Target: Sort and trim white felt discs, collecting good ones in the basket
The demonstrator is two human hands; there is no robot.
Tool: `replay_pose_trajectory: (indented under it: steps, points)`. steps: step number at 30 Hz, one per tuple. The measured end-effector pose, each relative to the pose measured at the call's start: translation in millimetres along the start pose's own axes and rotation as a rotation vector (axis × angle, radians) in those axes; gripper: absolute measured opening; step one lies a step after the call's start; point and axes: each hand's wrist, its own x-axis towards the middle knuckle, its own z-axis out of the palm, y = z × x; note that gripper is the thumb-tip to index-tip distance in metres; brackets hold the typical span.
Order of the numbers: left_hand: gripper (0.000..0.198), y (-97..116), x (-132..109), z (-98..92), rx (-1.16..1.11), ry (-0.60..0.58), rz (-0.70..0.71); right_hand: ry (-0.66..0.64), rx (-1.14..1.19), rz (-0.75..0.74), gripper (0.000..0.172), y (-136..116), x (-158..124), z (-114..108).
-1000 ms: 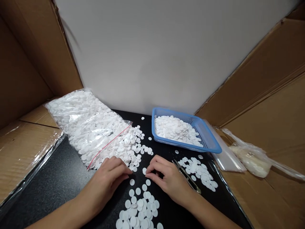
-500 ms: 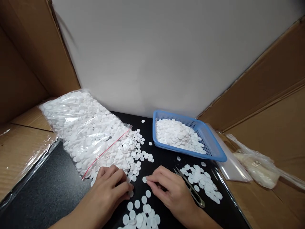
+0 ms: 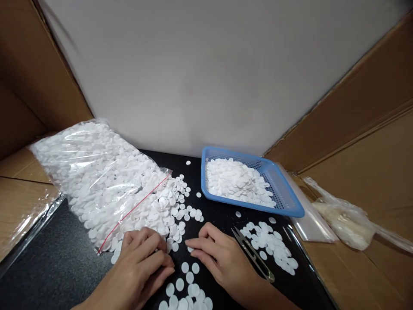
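Beside the mouth of the bag, my left hand (image 3: 142, 262) is curled with thumb and fingers together; whatever it pinches is hidden. My right hand (image 3: 222, 260) has its thumb and index finger closed on a small white disc (image 3: 190, 249), mostly covered by the fingertips. Loose white discs spill from a clear zip bag (image 3: 106, 172) with a red strip, at the left. Below and between my hands lies another group of white discs (image 3: 190, 295). Just right of my right hand rest metal thread snips (image 3: 254, 255).
A blue basket (image 3: 251, 206) heaped with white discs stands at the back right. A pile of discs (image 3: 272, 245) lies right of the snips. Clear plastic bags (image 3: 316, 228) and a knotted plastic bag (image 3: 346, 224) lie farther right. Cardboard walls (image 3: 361, 103) flank the black table.
The view has shifted slightly. My right fingers now cover more of their disc. A disc that showed at my left thumb is out of sight, and one more lies near the lower group.
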Motion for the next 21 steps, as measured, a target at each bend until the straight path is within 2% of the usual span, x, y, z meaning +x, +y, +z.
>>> replay_pose_trajectory:
  steps: [4, 8, 15, 21]
  points:
    - [0.019, 1, 1, 0.2, 0.025, -0.007, -0.061, 0.016, 0.115, 0.102, 0.013, -6, 4, -6]
    - [0.015, -4, -1, 3.8, 0.057, 0.028, -0.065, 0.043, 0.201, 0.218, 0.013, -10, 6, -9]
    - [0.023, -3, 0, -0.5, 0.005, 0.038, -0.064, 0.038, 0.197, 0.185, 0.021, -7, 5, -14]
    - [0.026, 4, 1, -6.5, -0.027, 0.039, -0.109, -0.150, 0.230, 0.221, 0.016, -9, 3, -22]
